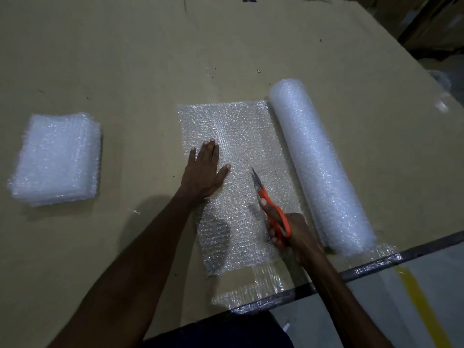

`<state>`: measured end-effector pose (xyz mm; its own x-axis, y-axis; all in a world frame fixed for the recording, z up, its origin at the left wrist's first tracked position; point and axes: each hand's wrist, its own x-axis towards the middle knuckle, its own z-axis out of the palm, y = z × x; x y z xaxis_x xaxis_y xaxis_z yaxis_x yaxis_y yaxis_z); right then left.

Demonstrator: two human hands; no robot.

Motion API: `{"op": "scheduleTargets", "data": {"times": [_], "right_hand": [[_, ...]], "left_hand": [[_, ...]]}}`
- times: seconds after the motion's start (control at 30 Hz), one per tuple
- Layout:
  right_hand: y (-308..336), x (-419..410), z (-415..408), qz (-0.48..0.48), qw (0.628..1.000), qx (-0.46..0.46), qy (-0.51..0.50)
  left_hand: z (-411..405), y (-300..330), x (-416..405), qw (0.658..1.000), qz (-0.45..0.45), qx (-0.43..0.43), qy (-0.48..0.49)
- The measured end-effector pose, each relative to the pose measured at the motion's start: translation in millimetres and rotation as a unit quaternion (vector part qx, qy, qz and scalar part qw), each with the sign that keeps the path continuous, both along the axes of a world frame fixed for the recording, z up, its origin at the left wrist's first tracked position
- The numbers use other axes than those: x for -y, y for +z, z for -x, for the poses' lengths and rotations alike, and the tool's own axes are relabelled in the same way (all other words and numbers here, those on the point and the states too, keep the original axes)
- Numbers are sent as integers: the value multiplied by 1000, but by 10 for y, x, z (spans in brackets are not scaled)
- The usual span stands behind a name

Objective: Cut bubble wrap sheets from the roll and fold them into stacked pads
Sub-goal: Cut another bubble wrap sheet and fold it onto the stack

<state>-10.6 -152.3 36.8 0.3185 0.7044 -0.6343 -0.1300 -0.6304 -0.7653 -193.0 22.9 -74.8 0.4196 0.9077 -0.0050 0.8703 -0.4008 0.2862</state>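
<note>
Orange-handled scissors (272, 209) sit in my right hand (292, 232), fingers curled through the loops, blades nearly together and pointing toward 11 o'clock over the unrolled bubble wrap sheet (241, 136). My left hand (204, 169) lies flat on that sheet at its 9 o'clock side, fingers straight and spread, pressing it to the cardboard-covered table (125, 59). The roll (319, 162) lies just beside the sheet at 3 o'clock, still joined to it. Finished pads (56, 159) are stacked well apart at 9 o'clock.

I judge the cut is partway up the sheet. To do it well, I would keep the left palm pressing outward so the film stays taut, run the blades parallel to the roll, and take long gliding strokes rather than short snips, which snag on bubbles. Whether the roll will creep I cannot tell.
</note>
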Motion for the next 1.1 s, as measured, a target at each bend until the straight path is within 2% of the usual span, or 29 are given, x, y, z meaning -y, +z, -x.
{"op": "scheduleTargets", "data": {"times": [0.67, 1.0, 1.1], "right_hand": [[-182, -308, -44, -2, 998, 43, 36], [-250, -316, -61, -12, 999, 10, 36], [-207, -374, -40, -2, 999, 27, 39]], "left_hand": [[14, -16, 14, 1000, 2, 8, -3], [50, 34, 59, 999, 28, 16, -1], [35, 60, 28, 999, 28, 19, -1]]}}
